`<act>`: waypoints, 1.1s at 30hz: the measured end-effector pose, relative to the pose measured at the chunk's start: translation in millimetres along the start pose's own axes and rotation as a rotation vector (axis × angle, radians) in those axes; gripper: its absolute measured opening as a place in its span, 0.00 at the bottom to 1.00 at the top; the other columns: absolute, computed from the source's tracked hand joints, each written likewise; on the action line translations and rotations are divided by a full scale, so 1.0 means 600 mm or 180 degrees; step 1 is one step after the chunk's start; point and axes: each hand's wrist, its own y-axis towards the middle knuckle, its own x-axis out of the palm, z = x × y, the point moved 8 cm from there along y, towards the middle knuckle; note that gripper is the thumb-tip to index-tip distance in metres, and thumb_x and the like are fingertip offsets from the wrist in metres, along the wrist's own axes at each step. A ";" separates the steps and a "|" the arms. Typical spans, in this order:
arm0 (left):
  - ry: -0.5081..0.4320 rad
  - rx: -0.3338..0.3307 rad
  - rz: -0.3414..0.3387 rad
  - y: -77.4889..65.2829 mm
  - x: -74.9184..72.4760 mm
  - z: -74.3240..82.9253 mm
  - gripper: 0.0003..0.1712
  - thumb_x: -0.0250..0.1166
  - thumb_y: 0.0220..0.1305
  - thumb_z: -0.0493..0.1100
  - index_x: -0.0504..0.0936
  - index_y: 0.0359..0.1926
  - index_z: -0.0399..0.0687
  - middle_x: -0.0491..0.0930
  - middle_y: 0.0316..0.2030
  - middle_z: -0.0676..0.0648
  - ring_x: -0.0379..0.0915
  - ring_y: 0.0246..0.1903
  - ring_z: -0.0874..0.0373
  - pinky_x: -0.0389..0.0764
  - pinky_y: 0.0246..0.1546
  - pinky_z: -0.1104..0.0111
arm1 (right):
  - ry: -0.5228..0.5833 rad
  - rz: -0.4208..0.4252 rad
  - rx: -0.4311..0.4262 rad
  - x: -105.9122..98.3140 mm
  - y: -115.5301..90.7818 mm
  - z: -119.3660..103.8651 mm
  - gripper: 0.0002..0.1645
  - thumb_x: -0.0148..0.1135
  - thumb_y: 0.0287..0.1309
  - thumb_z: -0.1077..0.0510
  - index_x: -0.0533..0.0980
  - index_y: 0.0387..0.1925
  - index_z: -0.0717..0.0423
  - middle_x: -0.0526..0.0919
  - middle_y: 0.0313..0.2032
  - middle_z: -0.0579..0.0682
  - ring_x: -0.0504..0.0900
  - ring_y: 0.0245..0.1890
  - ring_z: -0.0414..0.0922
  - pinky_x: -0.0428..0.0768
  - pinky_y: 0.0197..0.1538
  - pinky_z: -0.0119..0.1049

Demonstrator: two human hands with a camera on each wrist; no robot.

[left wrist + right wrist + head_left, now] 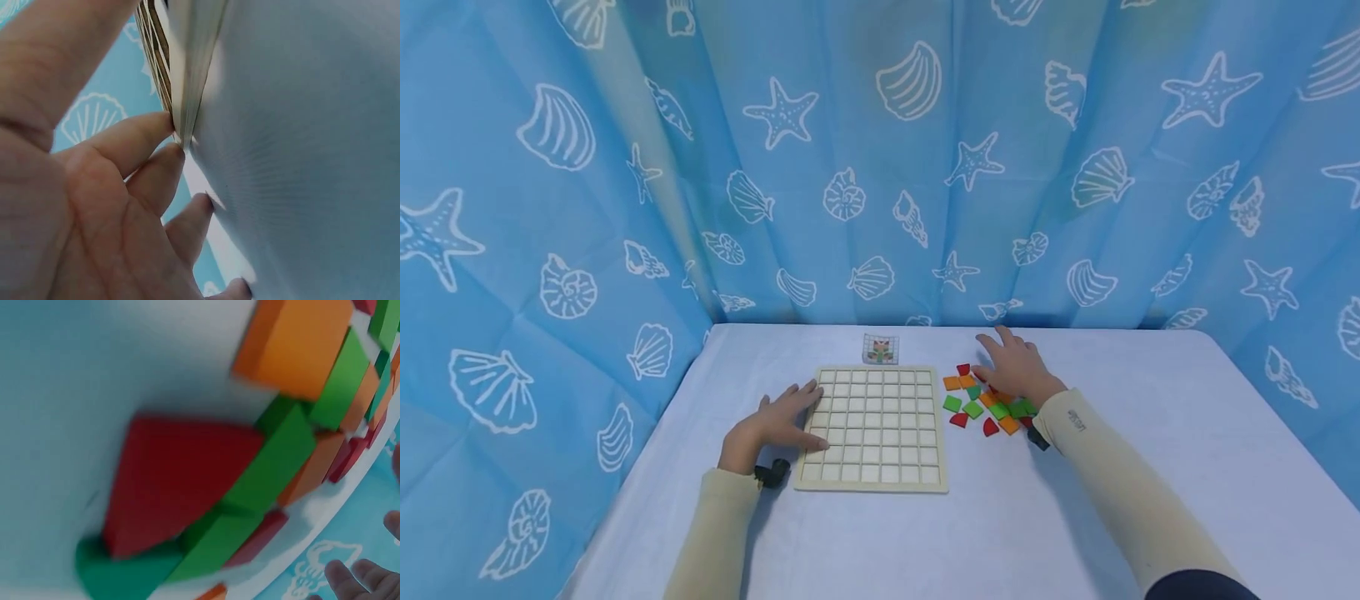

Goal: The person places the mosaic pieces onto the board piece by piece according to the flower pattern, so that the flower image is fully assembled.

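Note:
A cream board (871, 491) with a grid of square cells lies flat on the table. My left hand (778, 418) rests at its left side, fingers spread and thumb over the lower cells. In the left wrist view the fingertips touch or nearly touch the board's edge (194, 69). To the right of the board lies a loose pile of flat coloured pieces: orange squares (952, 383), green squares (973, 409) and red quarter-rounds (991, 427). Over the pile's far right part hovers my right hand (1015, 367), fingers apart, with no piece seen in it; it hides some pieces.
A small card (881, 349) with a coloured grid pattern lies just beyond the board. White cloth covers the table (880, 542). A blue curtain (865, 167) with white shells and starfish stands behind the table and at both sides.

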 end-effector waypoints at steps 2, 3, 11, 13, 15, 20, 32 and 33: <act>0.0023 -0.0048 -0.0002 0.000 0.004 -0.005 0.61 0.75 0.48 0.64 0.54 0.77 0.53 0.47 0.79 0.47 0.35 0.78 0.42 0.33 0.73 0.35 | 0.0129 -0.0083 -0.0005 0.008 0.003 -0.005 0.39 0.61 0.66 0.43 0.62 0.72 0.52 0.57 0.72 0.66 0.60 0.70 0.65 0.61 0.70 0.66; 0.0036 -0.0071 0.0001 0.000 0.006 -0.008 0.61 0.75 0.48 0.64 0.54 0.77 0.53 0.47 0.79 0.48 0.35 0.78 0.43 0.33 0.73 0.36 | 0.0253 -0.0117 -0.0001 0.011 0.003 -0.006 0.37 0.61 0.66 0.45 0.64 0.71 0.52 0.60 0.71 0.65 0.61 0.69 0.64 0.63 0.69 0.65; -0.0029 -0.0048 0.0037 -0.003 0.005 -0.007 0.61 0.75 0.48 0.64 0.55 0.77 0.53 0.48 0.79 0.47 0.36 0.78 0.42 0.34 0.73 0.35 | 0.1437 -0.0469 0.0336 0.026 -0.002 0.014 0.22 0.64 0.64 0.55 0.76 0.59 0.53 0.76 0.58 0.59 0.75 0.55 0.55 0.81 0.57 0.51; -0.0012 -0.0051 0.0047 -0.003 0.001 -0.006 0.60 0.75 0.48 0.64 0.56 0.77 0.53 0.48 0.79 0.47 0.36 0.78 0.42 0.34 0.73 0.35 | 0.1478 -0.0534 0.0311 0.026 -0.002 0.013 0.23 0.66 0.62 0.56 0.77 0.58 0.54 0.77 0.56 0.59 0.76 0.54 0.55 0.81 0.57 0.50; 0.0005 -0.0060 0.0061 -0.003 -0.003 -0.005 0.60 0.75 0.48 0.64 0.55 0.77 0.53 0.48 0.79 0.47 0.36 0.78 0.43 0.34 0.73 0.36 | 0.1466 -0.0556 0.0238 0.024 -0.001 0.009 0.24 0.67 0.61 0.57 0.77 0.58 0.56 0.78 0.55 0.59 0.76 0.54 0.55 0.81 0.57 0.49; 0.0015 -0.0075 0.0066 0.001 -0.008 -0.004 0.61 0.75 0.48 0.65 0.55 0.77 0.54 0.48 0.79 0.47 0.35 0.78 0.43 0.33 0.73 0.36 | 0.1360 -0.0595 0.0243 0.021 0.006 0.002 0.25 0.66 0.62 0.58 0.76 0.60 0.58 0.79 0.55 0.60 0.76 0.52 0.54 0.83 0.56 0.47; -0.0069 -0.0093 0.0075 0.002 -0.002 0.000 0.60 0.76 0.48 0.63 0.56 0.77 0.53 0.48 0.79 0.47 0.35 0.78 0.43 0.33 0.73 0.35 | 0.1122 -0.0625 0.0391 0.018 0.003 -0.002 0.16 0.67 0.60 0.59 0.79 0.49 0.59 0.80 0.47 0.57 0.76 0.45 0.51 0.85 0.44 0.38; -0.0061 -0.0096 0.0076 0.003 -0.002 0.000 0.60 0.76 0.48 0.63 0.56 0.77 0.53 0.48 0.79 0.47 0.35 0.78 0.43 0.33 0.73 0.35 | 0.1155 -0.0603 0.0392 0.016 0.002 -0.003 0.14 0.68 0.60 0.59 0.80 0.47 0.58 0.80 0.45 0.56 0.76 0.44 0.51 0.84 0.42 0.37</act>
